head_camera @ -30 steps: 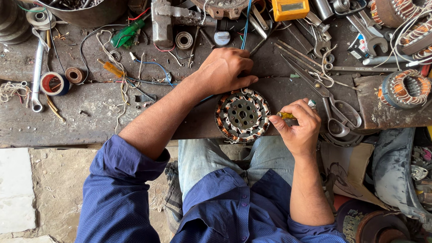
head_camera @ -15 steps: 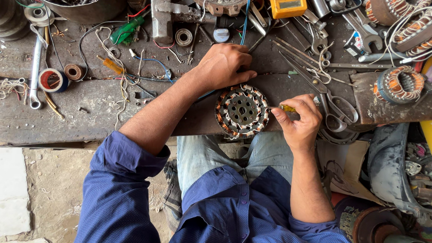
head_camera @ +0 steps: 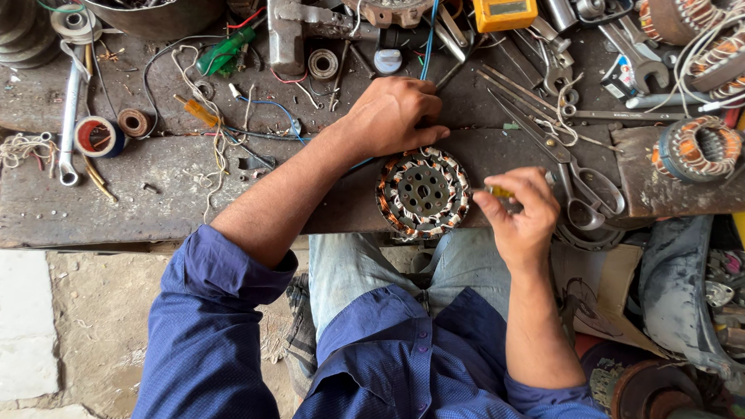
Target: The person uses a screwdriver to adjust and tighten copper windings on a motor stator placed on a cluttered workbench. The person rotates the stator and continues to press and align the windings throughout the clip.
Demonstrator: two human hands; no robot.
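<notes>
Resting at the near edge of the workbench [head_camera: 96,214], the round motor stator [head_camera: 423,192] lies flat with its copper windings ringed around a holed metal core, just above our lap. Our left hand [head_camera: 393,116] sits on the stator's far rim, fingers curled down over the edge and touching the windings; the hand is closed loosely against the part rather than clamped around it. Our right hand [head_camera: 519,216] hangs just beside the stator's right rim, thumb and forefinger pinched shut on a small yellow object [head_camera: 500,192]. Only a sliver of that object shows between the fingers, so we cannot tell what kind of thing it is, nor whether its tip touches the windings.

Scissors [head_camera: 575,172] lie open-handled just right of the right hand, partly over a dark ring we cannot make out. A second wound coil [head_camera: 697,148] sits farther right on a separate plank. A yellow meter [head_camera: 503,6] is cut off by the top edge, as is a metal bowl [head_camera: 159,12] of small parts at upper left. Tape rolls [head_camera: 99,136] and a spanner [head_camera: 71,121] lie well apart to the left. The left fingertips are hidden behind the knuckles.
</notes>
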